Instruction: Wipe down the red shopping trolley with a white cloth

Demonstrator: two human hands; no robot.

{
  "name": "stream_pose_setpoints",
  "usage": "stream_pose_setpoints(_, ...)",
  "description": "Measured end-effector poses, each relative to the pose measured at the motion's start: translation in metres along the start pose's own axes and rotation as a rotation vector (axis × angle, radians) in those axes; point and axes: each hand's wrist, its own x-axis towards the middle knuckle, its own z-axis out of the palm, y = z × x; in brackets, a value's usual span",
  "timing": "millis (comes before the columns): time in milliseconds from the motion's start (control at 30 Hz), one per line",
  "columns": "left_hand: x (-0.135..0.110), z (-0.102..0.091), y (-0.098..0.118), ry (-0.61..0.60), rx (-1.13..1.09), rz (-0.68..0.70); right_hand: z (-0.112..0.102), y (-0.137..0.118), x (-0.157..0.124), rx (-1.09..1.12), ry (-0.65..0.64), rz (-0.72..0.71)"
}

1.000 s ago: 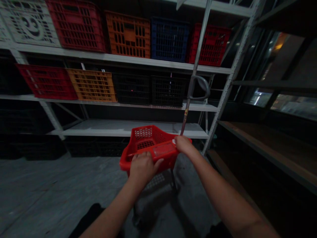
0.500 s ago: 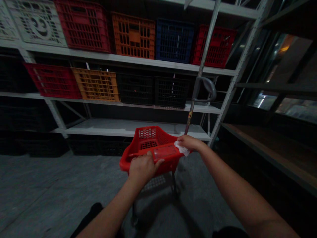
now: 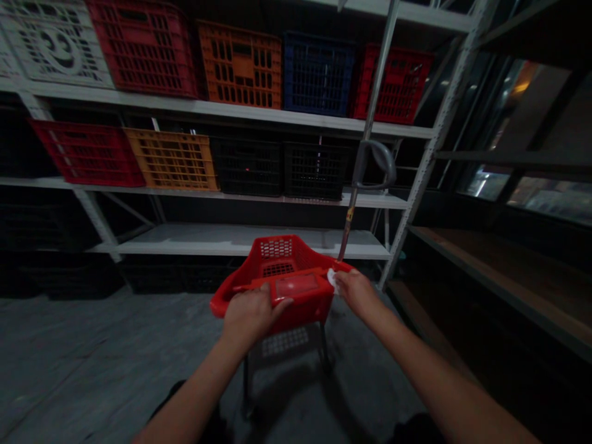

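A small red plastic shopping cart (image 3: pixel 296 314) stands right in front of me on dark legs. My left hand (image 3: pixel 250 311) is closed around the left part of its handle, thumb lying along the near side. Toward the handle's right end, my right hand (image 3: pixel 354 287) presses a crumpled white cloth or tissue (image 3: pixel 332 280) against the red plastic. Between the hands lies a clear-covered panel (image 3: pixel 296 286) on the handle. A metal pole (image 3: pixel 354 197) with a grey loop grip (image 3: pixel 386 165) rises from the cart's right side.
White metal shelving (image 3: pixel 277 116) spans the background. It carries red, orange (image 3: pixel 240 65), blue (image 3: pixel 318 74), yellow, white and black plastic crates. Brown-topped shelves (image 3: pixel 490 271) run along the right. The floor (image 3: pixel 92 357) is grey concrete.
My right hand has moved slightly down with the white cloth, which now shows less. The left hand stays on the handle. The whole view has shifted a little.
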Motion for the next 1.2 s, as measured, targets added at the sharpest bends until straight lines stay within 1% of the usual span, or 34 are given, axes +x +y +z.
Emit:
stream_pose_setpoints(100,0.001,0.0,-0.005,0.001,0.016,0.009,0.0,0.026,-0.003,-0.051,0.067,0.157)
stream_pose_setpoints(167,0.003,0.0,-0.006,0.013,0.019,0.03,0.005,0.03,-0.005,-0.043,0.132,0.204)
stream_pose_setpoints(233,0.004,0.0,-0.005,0.018,0.015,0.037,0.015,0.017,-0.012,0.034,0.196,0.174)
stream_pose_setpoints(367,0.005,-0.002,-0.005,-0.005,0.01,0.031,0.038,-0.024,-0.028,0.239,0.284,-0.015)
stream_pose_setpoints(433,0.005,-0.002,-0.007,-0.024,0.011,0.036,0.042,-0.03,-0.034,0.308,0.303,-0.072)
stream_pose_setpoints(500,0.006,-0.002,-0.009,-0.031,0.017,0.046,0.04,-0.021,-0.038,0.352,0.318,-0.097)
stream_pose_setpoints(567,0.006,-0.001,-0.013,-0.013,0.031,0.066,0.035,-0.002,-0.041,0.37,0.348,-0.075)
stream_pose_setpoints(667,0.007,0.002,-0.017,0.01,0.046,0.096,0.027,0.021,-0.042,0.381,0.399,0.066)
stream_pose_setpoints(733,0.007,0.003,-0.02,0.008,0.047,0.099,0.025,0.023,-0.043,0.385,0.424,0.148)
stream_pose_setpoints(800,0.007,0.004,-0.022,0.005,0.045,0.103,0.027,0.013,-0.046,0.391,0.439,0.157)
stream_pose_setpoints(900,0.006,0.006,-0.026,0.006,0.038,0.118,0.03,-0.009,-0.052,0.419,0.403,0.054)
stream_pose_setpoints(967,0.005,0.007,-0.03,0.005,0.032,0.132,0.028,-0.016,-0.054,0.429,0.366,-0.011)
stream_pose_setpoints(1000,0.005,0.008,-0.032,0.005,0.027,0.139,0.025,-0.016,-0.053,0.421,0.35,-0.016)
stream_pose_setpoints(1067,0.007,0.008,-0.037,0.006,0.02,0.147,0.016,-0.009,-0.048,0.381,0.307,0.027)
stream_pose_setpoints(1133,0.009,0.008,-0.041,0.0,0.003,0.154,0.005,0.004,-0.04,0.342,0.215,0.065)
stream_pose_setpoints(1200,0.011,0.008,-0.045,-0.008,-0.019,0.168,-0.007,0.017,-0.03,0.34,0.089,0.022)
